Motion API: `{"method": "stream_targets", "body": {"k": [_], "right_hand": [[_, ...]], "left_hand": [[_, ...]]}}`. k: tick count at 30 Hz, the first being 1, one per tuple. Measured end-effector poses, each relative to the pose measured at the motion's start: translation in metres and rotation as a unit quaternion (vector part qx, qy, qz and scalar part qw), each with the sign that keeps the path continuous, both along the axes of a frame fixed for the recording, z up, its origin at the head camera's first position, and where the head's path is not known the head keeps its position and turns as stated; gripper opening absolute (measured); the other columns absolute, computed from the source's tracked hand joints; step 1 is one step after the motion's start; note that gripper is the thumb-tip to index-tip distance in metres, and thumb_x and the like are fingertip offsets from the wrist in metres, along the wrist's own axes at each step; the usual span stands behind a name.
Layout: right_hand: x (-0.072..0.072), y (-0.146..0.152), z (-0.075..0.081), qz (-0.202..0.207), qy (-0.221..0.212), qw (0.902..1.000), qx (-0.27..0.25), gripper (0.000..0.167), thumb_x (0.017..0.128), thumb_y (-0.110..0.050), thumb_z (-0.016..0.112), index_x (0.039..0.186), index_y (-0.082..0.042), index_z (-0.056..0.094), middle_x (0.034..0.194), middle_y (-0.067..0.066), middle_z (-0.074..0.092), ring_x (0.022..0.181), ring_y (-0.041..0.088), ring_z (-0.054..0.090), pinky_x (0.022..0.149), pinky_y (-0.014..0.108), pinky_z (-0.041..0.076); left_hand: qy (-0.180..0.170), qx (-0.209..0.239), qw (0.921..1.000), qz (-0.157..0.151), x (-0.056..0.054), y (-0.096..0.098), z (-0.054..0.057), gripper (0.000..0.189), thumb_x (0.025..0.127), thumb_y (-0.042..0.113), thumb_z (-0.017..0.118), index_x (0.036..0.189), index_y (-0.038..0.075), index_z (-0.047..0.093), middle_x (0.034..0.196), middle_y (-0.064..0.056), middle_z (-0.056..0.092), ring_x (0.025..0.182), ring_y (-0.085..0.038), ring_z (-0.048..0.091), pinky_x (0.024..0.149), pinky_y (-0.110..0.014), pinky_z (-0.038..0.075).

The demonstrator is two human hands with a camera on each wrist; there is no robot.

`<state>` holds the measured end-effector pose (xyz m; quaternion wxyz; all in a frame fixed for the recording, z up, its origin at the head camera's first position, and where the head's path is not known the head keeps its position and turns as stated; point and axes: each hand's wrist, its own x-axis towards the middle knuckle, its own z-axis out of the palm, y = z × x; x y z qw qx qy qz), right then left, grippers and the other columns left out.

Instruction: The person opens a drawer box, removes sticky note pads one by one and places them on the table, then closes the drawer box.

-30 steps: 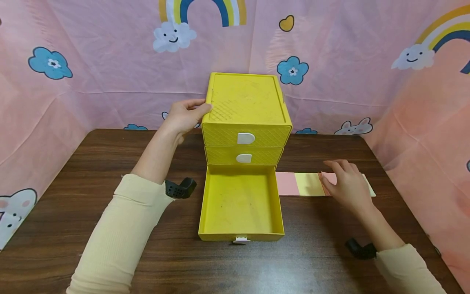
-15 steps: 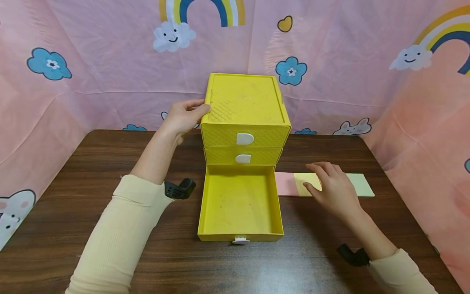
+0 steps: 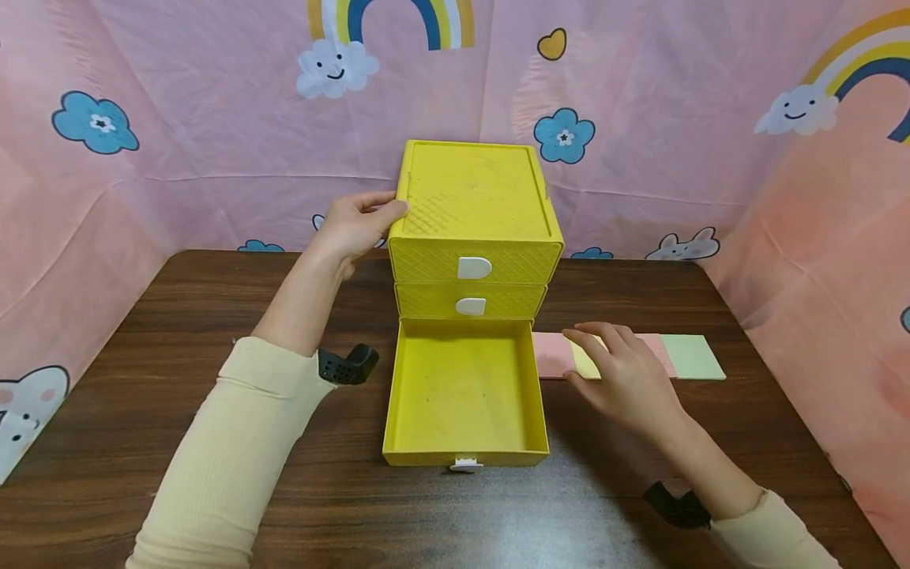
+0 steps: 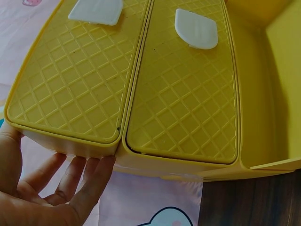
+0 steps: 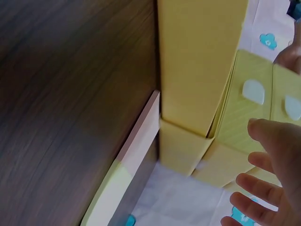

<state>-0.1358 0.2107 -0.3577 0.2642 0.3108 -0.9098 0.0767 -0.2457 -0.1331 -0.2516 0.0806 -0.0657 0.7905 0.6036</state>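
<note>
A yellow drawer unit (image 3: 472, 190) stands at the table's back, its bottom drawer (image 3: 465, 395) pulled out with nothing in it. My left hand (image 3: 359, 229) holds the unit's upper left side, thumb over the top edge; the left wrist view shows several fingertips (image 4: 106, 162) against the side wall. Right of the unit runs a row of pink, yellow and green sticky note pads (image 3: 695, 357). Over this row hangs my right hand (image 3: 626, 379), thumb and fingers apart, holding nothing and partly hiding the yellow and pink pads.
The two upper drawers, each with a white tab handle (image 3: 474, 268), are closed. A dark wooden table (image 3: 320, 490) lies below, and a pink patterned cloth (image 3: 235, 158) hangs around its back and sides. Each wrist wears a black camera mount (image 3: 348, 364).
My right hand has moved left along the row of pads, toward the drawer unit, uncovering the green and right-hand pink pads. My left hand keeps its place on the unit.
</note>
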Motion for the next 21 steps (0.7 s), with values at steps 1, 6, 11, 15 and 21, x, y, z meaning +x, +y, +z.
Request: {"method": "stream_targets", "body": {"k": [1, 6, 11, 15, 21], "right_hand": [[0.001, -0.002, 0.001, 0.007, 0.002, 1.0, -0.002, 0.053, 0.069, -0.024, 0.078, 0.116, -0.007, 0.061, 0.109, 0.014, 0.059, 0.093, 0.035, 0.057, 0.076, 0.046, 0.05], [0.008, -0.014, 0.006, 0.038, 0.019, 0.9991, -0.003, 0.052, 0.067, -0.024, 0.079, 0.114, -0.009, 0.062, 0.108, 0.013, 0.06, 0.093, 0.033, 0.057, 0.076, 0.046, 0.05], [0.017, -0.024, 0.009, 0.052, 0.004, 0.9986, 0.009, 0.052, 0.069, -0.025, 0.077, 0.116, -0.009, 0.061, 0.112, 0.011, 0.059, 0.098, 0.029, 0.057, 0.08, 0.044, 0.049], [0.025, -0.032, 0.012, 0.062, -0.011, 0.9977, 0.022, 0.052, 0.072, -0.028, 0.076, 0.118, -0.009, 0.06, 0.114, 0.01, 0.06, 0.101, 0.028, 0.056, 0.083, 0.042, 0.05], [0.038, -0.045, 0.012, 0.083, -0.007, 0.9956, 0.043, 0.055, 0.072, -0.029, 0.077, 0.12, -0.011, 0.059, 0.116, 0.008, 0.059, 0.103, 0.026, 0.055, 0.083, 0.04, 0.051]], "left_hand": [[0.0, -0.002, 1.0, 0.0, 0.0, 0.0, 0.0, 0.048, 0.089, 0.04, 0.057, 0.135, 0.03, 0.047, 0.126, -0.001, 0.051, 0.106, -0.018, 0.053, 0.093, -0.037, 0.046], [0.0, -0.006, 1.0, 0.002, -0.001, -0.001, -0.001, 0.048, 0.089, 0.041, 0.057, 0.134, 0.03, 0.048, 0.124, 0.0, 0.052, 0.105, -0.018, 0.054, 0.094, -0.037, 0.045], [0.0, -0.002, 1.0, 0.002, -0.002, 0.0, -0.001, 0.048, 0.089, 0.041, 0.057, 0.134, 0.03, 0.048, 0.123, -0.001, 0.053, 0.103, -0.017, 0.055, 0.093, -0.037, 0.046], [0.002, 0.007, 1.0, 0.002, -0.002, 0.0, -0.001, 0.048, 0.09, 0.039, 0.057, 0.135, 0.028, 0.048, 0.124, -0.002, 0.052, 0.101, -0.017, 0.055, 0.088, -0.034, 0.05], [0.006, 0.012, 0.9999, 0.001, -0.002, 0.0, -0.001, 0.048, 0.09, 0.037, 0.056, 0.136, 0.027, 0.047, 0.125, -0.002, 0.05, 0.101, -0.017, 0.055, 0.085, -0.032, 0.052]]}}
